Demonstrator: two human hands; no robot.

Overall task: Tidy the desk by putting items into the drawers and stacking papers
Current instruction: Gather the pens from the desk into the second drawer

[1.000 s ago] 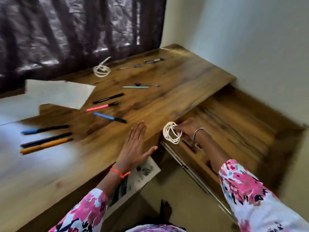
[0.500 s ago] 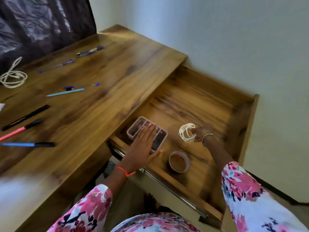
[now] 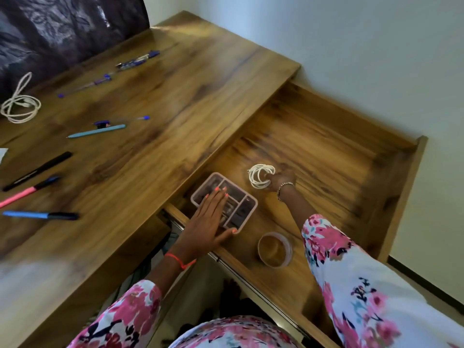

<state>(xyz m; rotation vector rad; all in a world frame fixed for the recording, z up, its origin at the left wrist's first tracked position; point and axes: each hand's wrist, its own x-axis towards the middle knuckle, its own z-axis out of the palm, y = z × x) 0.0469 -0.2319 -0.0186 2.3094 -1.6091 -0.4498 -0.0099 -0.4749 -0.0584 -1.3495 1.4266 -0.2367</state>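
My right hand (image 3: 280, 180) holds a coiled white cable (image 3: 259, 178) low over the floor of the open wooden drawer (image 3: 339, 156). My left hand (image 3: 206, 222) lies flat with straight fingers on a pink divided organiser tray (image 3: 244, 212) at the drawer's near left. A roll of tape (image 3: 275, 249) lies in the drawer in front of the tray. On the desk top (image 3: 175, 101) lie a second white cable (image 3: 18, 104) and several pens, among them a blue pen (image 3: 37, 215), a pink pen (image 3: 25, 193) and a black pen (image 3: 37, 170).
A light teal pen (image 3: 98, 131) and purple pens (image 3: 136, 61) lie further back on the desk. A paper corner (image 3: 2, 153) shows at the left edge. A dark curtain (image 3: 62, 26) hangs behind the desk; a white wall (image 3: 351, 59) bounds the right.
The view swung right from the desk top to the open drawer. My right hand carried the coiled cable further into the drawer. My left hand went from the desk edge onto the organiser tray.
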